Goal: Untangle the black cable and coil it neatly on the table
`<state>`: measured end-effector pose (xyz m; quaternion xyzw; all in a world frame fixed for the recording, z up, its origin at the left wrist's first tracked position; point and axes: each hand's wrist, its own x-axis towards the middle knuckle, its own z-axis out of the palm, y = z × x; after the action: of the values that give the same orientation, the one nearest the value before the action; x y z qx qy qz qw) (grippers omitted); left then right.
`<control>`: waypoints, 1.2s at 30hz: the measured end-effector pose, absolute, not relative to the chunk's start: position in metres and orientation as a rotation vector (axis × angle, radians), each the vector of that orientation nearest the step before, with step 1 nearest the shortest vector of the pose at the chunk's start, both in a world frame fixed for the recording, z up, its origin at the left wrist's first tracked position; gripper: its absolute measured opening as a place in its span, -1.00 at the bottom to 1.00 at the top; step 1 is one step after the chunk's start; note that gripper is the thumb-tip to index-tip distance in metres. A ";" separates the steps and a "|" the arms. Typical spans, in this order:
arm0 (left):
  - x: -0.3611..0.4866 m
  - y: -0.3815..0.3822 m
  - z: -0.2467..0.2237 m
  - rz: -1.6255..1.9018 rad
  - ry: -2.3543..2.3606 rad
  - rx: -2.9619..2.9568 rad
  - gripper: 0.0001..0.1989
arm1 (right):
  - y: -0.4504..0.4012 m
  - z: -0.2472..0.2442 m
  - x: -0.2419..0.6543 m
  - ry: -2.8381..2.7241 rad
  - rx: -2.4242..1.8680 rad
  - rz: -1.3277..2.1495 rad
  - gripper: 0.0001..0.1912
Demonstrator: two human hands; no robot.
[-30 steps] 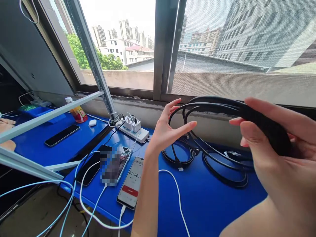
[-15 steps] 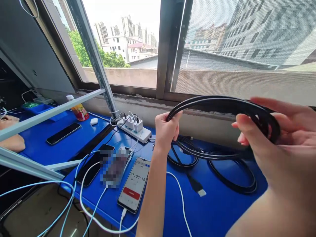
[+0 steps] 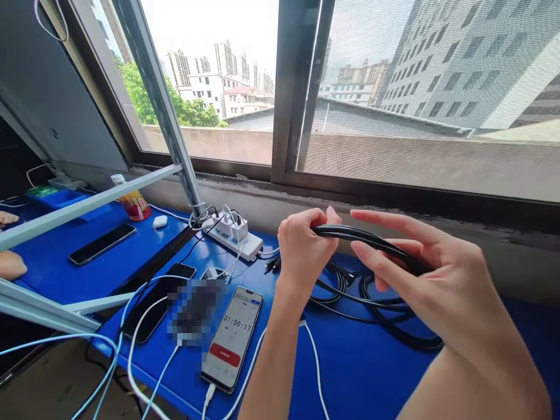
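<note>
The left hand (image 3: 308, 245), spread wide 1 second ago, now clamps 1 side of the black cable bundle (image 3: 365, 234) while the right hand (image 3: 431, 262) holds the other in its palm, leaving the bundle supported by 2 hands above the blue table (image 3: 354, 373).

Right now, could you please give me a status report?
Left hand gripping black cable. Right hand loosely around it. Close by: coiled cables, lit phone.

Left hand (image 3: 305, 251) clenched, right hand (image 3: 441, 268) loosely curled, forefinger (image 3: 394, 221) outstretched
</note>
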<state>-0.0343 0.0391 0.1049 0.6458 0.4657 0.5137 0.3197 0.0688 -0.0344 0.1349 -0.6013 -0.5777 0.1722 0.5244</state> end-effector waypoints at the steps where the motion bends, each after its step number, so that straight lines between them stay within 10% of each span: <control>1: -0.035 0.043 0.102 1.291 1.239 1.661 -0.58 | -0.036 0.135 0.070 -1.340 -1.444 0.396 -0.67; 23: -0.023 0.046 0.084 0.423 0.605 1.330 -0.54 | -0.052 0.144 0.021 -0.691 -1.229 0.048 -0.73; 29: -0.017 0.043 0.081 0.631 0.514 1.183 -0.62 | -0.052 0.138 0.017 -0.686 -1.123 -0.017 -0.82; 36: -0.006 0.045 0.088 1.184 0.485 1.004 -0.10 | -0.027 0.132 0.059 -0.608 -0.768 0.286 -0.72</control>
<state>-0.0057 0.0450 0.0879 0.4486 0.2165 0.5287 0.6873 0.0587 -0.0270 0.1323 -0.3673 -0.2909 0.1370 0.8727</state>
